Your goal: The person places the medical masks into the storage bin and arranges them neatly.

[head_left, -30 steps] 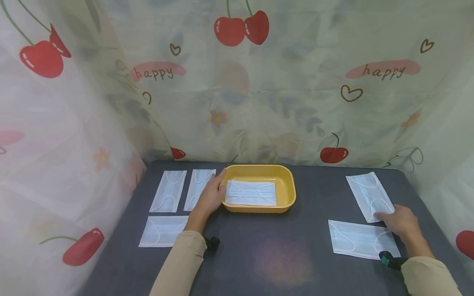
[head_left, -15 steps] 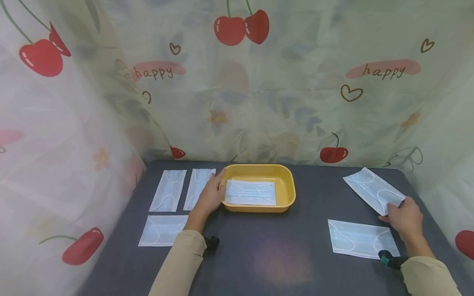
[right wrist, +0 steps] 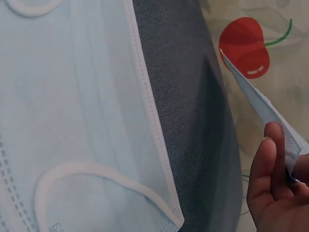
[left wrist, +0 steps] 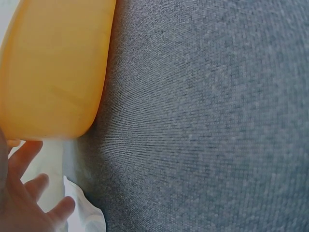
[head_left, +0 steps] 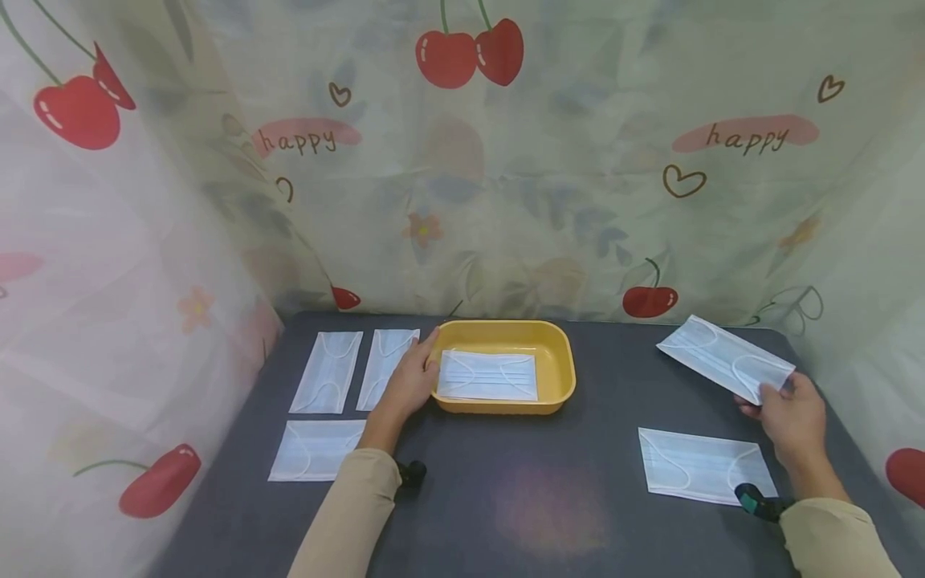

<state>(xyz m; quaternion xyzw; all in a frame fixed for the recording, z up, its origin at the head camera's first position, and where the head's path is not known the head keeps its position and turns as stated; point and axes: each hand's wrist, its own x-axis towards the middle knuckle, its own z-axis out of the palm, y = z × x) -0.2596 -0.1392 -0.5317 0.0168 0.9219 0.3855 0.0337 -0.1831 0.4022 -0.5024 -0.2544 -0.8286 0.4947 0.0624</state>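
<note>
My right hand [head_left: 795, 421] pinches a corner of a pale blue face mask [head_left: 723, 357] between thumb and fingers, lifting it tilted over the table. In the right wrist view the held mask [right wrist: 258, 101] shows nearly edge-on. Below it, another face mask [head_left: 704, 466] lies flat near my right wrist. My left hand [head_left: 412, 381] rests against the left side of a yellow tray [head_left: 558, 373]; its fingers are spread and fairly straight in the left wrist view, the thumb hidden there. Inside the tray lies a face mask [head_left: 487, 376].
On the left of the dark table [head_left: 535, 490] lie two upright face masks, one at the far left [head_left: 327, 373] and one beside my left hand [head_left: 386, 357]. A sideways mask [head_left: 314, 453] is partly covered by my left forearm. A cherry-print curtain [head_left: 506, 209] encloses the back and sides.
My right hand has raised the mask by its near corner, and it has turned more sideways, its far end shifting left and back. The left hand and tray stay put.
</note>
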